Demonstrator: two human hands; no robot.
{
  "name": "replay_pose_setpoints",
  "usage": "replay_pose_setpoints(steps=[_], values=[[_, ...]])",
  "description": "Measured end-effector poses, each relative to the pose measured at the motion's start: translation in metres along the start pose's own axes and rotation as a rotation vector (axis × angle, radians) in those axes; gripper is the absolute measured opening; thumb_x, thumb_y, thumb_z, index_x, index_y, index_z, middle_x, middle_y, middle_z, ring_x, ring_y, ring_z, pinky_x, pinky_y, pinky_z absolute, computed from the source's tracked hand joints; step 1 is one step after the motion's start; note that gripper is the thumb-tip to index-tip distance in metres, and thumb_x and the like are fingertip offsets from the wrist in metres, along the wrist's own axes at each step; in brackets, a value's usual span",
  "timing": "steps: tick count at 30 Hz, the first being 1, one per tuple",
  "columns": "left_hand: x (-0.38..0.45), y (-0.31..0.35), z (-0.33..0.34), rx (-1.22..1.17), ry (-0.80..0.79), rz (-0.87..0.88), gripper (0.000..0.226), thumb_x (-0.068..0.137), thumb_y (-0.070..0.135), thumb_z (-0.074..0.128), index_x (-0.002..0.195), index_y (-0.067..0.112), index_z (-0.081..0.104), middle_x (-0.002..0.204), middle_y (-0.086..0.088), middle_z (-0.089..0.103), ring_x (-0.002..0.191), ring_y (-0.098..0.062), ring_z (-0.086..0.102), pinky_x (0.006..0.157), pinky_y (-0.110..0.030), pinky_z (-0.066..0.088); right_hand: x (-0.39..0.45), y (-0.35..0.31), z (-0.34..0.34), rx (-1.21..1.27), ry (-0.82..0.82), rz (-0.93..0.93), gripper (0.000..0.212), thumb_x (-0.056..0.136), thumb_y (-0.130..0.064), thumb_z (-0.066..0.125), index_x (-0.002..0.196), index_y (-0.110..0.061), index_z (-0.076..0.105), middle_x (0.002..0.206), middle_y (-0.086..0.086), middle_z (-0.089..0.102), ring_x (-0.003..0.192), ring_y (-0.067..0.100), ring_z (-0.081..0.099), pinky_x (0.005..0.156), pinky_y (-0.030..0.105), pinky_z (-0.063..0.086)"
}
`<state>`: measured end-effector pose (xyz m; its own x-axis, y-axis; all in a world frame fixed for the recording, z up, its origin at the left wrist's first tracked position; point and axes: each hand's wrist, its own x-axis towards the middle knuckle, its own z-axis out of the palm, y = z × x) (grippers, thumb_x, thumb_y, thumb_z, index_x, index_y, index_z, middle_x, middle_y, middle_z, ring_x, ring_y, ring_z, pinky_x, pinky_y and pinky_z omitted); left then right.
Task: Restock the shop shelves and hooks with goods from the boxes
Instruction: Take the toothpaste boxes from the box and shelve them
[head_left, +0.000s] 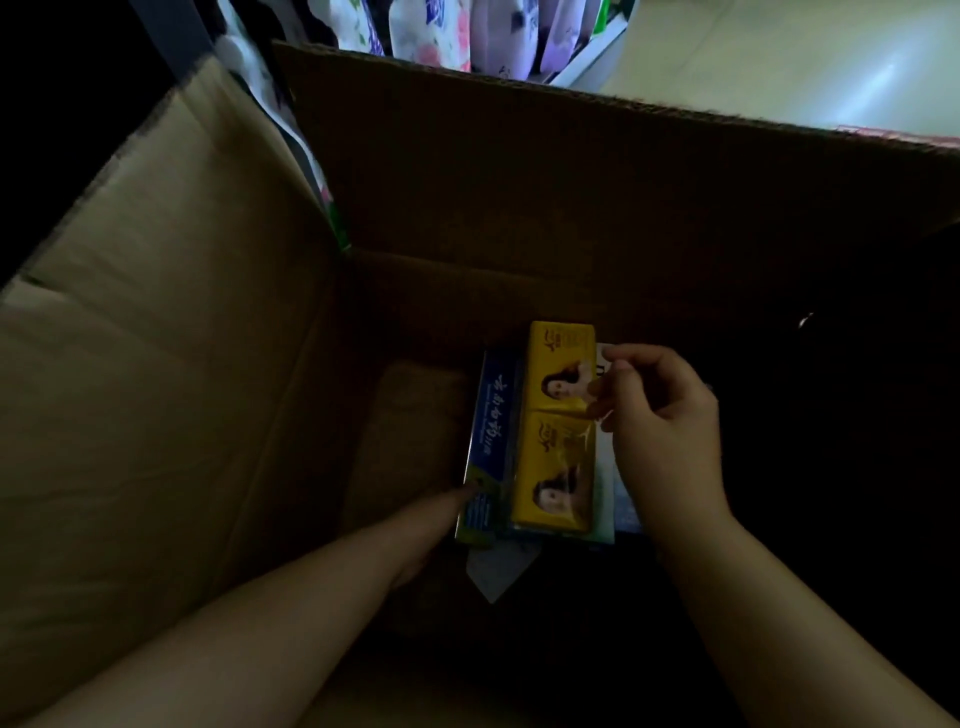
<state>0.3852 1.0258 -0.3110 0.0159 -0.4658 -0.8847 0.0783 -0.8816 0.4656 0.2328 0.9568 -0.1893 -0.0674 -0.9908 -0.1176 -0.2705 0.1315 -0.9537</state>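
Two bare hands reach down into a large cardboard box (156, 364) whose flaps stand open, its inside mostly in shadow. Low in the box lies a small stack of packaged goods: a yellow pack (558, 431) printed with two portraits, one above the other, sits on top, and a blue carton (491, 441) with white script runs along its left side, touching it. A pale pack (605, 488) shows from under the yellow one on the right (its print is too dark and covered to read).

The left hand (431, 525) comes in from the lower left, a fingertip touching the blue carton's near left edge; the rest of the fingers are hidden under the goods and in shadow, so whether that hand grips the carton cannot be told. The right hand (660, 415) sits over the right edge of the stack, fingers curled, thumb and forefinger pinching the right edge of the yellow pack near its upper portrait.

Beyond the far flap of the box, flower-printed packets (467, 31) stand in a row on a shop shelf (592, 57), and a pale floor (805, 62) shines at upper right.
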Motion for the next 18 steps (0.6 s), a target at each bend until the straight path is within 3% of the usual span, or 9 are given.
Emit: replay_pose_setpoints(steps=[2,5,10,13,14,17,18], values=[[0.000,-0.001,-0.002,0.024,0.000,0.036,0.064,0.094,0.043,0.052,0.146,0.011,0.033,0.146,-0.009,0.044,0.129,-0.025,0.046,0.109,-0.034,0.037,-0.002,-0.002,0.001,0.021,0.002,0.010,0.015,0.097,-0.018,0.049,0.095,-0.024,0.062,0.085,-0.003,0.066,0.068,0.000,0.061,0.057,0.010,0.048],[0.000,-0.004,-0.001,0.027,-0.045,0.040,0.102,0.064,0.067,0.073,0.145,0.016,0.037,0.139,-0.005,0.052,0.123,-0.022,0.052,0.108,-0.037,0.041,-0.004,-0.005,0.002,0.035,-0.006,0.020,0.016,0.098,-0.016,0.048,0.092,-0.024,0.061,0.083,-0.001,0.065,0.065,-0.001,0.060,0.055,0.009,0.047],[-0.004,-0.002,-0.002,-0.017,-0.133,0.035,0.072,0.078,0.046,0.069,0.140,0.020,0.044,0.132,-0.003,0.058,0.120,-0.021,0.053,0.109,-0.038,0.037,0.000,-0.008,-0.006,0.038,0.062,0.055,0.018,0.099,-0.019,0.047,0.091,-0.028,0.061,0.075,-0.008,0.065,0.065,-0.003,0.062,0.060,0.018,0.053],[-0.004,-0.001,-0.002,-0.035,-0.118,0.030,0.100,0.048,0.058,0.075,0.136,0.021,0.048,0.123,-0.004,0.064,0.113,-0.022,0.059,0.106,-0.043,0.042,0.003,-0.006,-0.012,0.046,0.110,0.081,0.017,0.099,-0.021,0.047,0.093,-0.028,0.062,0.073,-0.020,0.066,0.069,-0.003,0.064,0.068,0.026,0.056],[-0.001,-0.002,-0.003,-0.041,-0.106,0.019,0.099,0.047,0.058,0.076,0.135,0.021,0.049,0.119,-0.004,0.066,0.109,-0.022,0.061,0.101,-0.041,0.046,0.003,-0.006,-0.014,0.050,0.122,0.090,0.018,0.099,-0.021,0.047,0.093,-0.028,0.062,0.073,-0.017,0.066,0.070,0.000,0.064,0.069,0.028,0.057],[-0.015,0.006,-0.004,-0.071,-0.086,0.046,0.052,0.079,0.041,0.069,0.124,0.019,0.054,0.105,-0.004,0.067,0.093,-0.018,0.064,0.072,-0.026,0.050,0.003,-0.008,-0.020,0.042,0.131,0.090,0.019,0.099,-0.021,0.047,0.090,-0.029,0.061,0.079,-0.007,0.064,0.069,0.002,0.063,0.069,0.030,0.055],[-0.019,0.008,-0.005,-0.082,-0.078,0.050,0.039,0.084,0.036,0.066,0.118,0.020,0.056,0.100,-0.003,0.067,0.089,-0.016,0.063,0.070,-0.024,0.048,0.004,-0.009,-0.021,0.032,0.124,0.090,0.019,0.100,-0.020,0.047,0.090,-0.029,0.061,0.079,-0.004,0.064,0.067,0.001,0.062,0.067,0.027,0.054]])
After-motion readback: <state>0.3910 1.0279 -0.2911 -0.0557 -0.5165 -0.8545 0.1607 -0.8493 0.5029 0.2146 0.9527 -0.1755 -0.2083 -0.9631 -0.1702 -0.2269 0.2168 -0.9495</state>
